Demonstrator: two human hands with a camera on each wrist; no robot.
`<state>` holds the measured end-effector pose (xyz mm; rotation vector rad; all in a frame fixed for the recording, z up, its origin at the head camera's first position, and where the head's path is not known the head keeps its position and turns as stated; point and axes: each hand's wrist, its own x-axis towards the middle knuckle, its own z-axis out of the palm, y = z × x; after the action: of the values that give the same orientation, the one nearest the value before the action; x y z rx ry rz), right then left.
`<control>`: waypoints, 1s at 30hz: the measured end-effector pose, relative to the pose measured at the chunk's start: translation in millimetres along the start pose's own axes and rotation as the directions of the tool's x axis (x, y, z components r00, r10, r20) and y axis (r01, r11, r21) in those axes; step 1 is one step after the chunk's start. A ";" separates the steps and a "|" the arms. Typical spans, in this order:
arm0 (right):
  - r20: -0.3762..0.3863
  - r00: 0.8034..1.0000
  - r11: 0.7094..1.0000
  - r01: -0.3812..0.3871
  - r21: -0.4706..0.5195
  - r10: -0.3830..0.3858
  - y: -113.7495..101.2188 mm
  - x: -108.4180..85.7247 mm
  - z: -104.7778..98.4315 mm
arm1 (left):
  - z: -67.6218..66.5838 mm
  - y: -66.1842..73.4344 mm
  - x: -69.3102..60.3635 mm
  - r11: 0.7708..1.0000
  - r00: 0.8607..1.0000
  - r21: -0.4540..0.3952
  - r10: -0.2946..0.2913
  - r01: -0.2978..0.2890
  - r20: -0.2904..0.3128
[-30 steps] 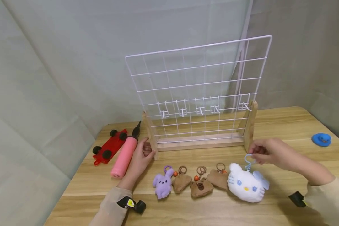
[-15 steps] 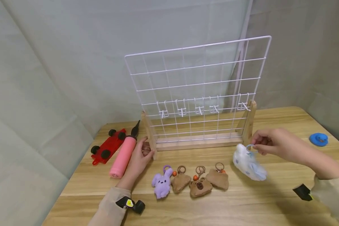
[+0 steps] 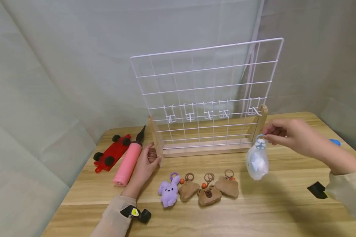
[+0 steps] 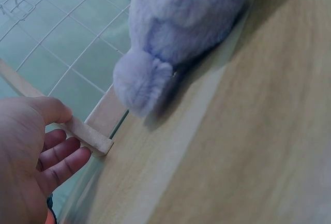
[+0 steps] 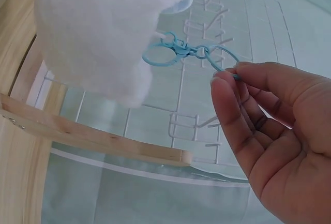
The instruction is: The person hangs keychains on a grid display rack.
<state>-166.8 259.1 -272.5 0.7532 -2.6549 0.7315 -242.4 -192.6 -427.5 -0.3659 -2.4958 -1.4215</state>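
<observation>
My right hand [image 3: 296,136] pinches the light blue key ring [image 5: 221,49] of a white plush keychain [image 3: 257,162] between thumb and index finger. The plush hangs just above the table, in front of the right leg of the white wire grid rack [image 3: 206,89]; its face is turned from the head view. My left hand [image 3: 142,168] holds the rack's left wooden leg [image 3: 156,141], thumb in front; the index finger is partly hidden. Several white hooks [image 3: 208,115] hang in a row on the grid. A purple rabbit plush keychain [image 4: 181,22] fills the top of the left wrist view.
Brown plush keychains [image 3: 209,195] lie in a row before the rack beside the purple one. A pink pump [image 3: 128,164] and a red toy car [image 3: 114,153] lie left of my left hand. The blue rubber duck [image 3: 334,142] is partly hidden behind my right wrist.
My right hand has lifted the white plush keychain off the table by its ring, up toward the rack's right leg. The plush has swung round to hang downward. My left hand stays at the rack's leg.
</observation>
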 end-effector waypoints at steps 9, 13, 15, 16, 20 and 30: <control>-0.062 0.998 0.999 -0.030 -0.025 0.028 -1.1 14.9 -10.1 | -1.7 0.1 -0.1 1.000 1.000 -0.017 -0.012 0.012 0.019; -0.067 0.991 0.994 -0.112 -0.002 0.112 -1.8 20.7 -15.2 | -1.9 0.7 -0.2 1.000 1.000 -0.013 -0.012 0.012 0.019; -0.062 0.988 0.990 -0.141 0.002 0.141 -1.6 23.2 -16.9 | -1.7 0.8 -0.3 1.000 1.000 -0.014 -0.009 0.009 0.021; -0.061 0.987 0.989 -0.150 0.002 0.150 -1.0 24.5 -17.5 | -1.5 0.5 -0.1 1.000 1.000 -0.015 -0.009 0.010 0.022; -0.083 0.988 0.991 -0.134 -0.024 0.132 2.9 29.2 -18.3 | -0.6 -0.2 0.2 1.000 1.000 -0.011 -0.010 0.010 0.022; -0.060 0.978 0.979 -0.202 -0.034 0.200 9.9 39.2 -19.2 | -1.5 0.8 -0.2 1.000 1.000 -0.004 -0.011 0.011 0.013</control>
<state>-202.0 260.7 -244.9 0.4501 -2.7114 0.7357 -241.8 -193.5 -426.2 -0.3640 -2.5092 -1.4324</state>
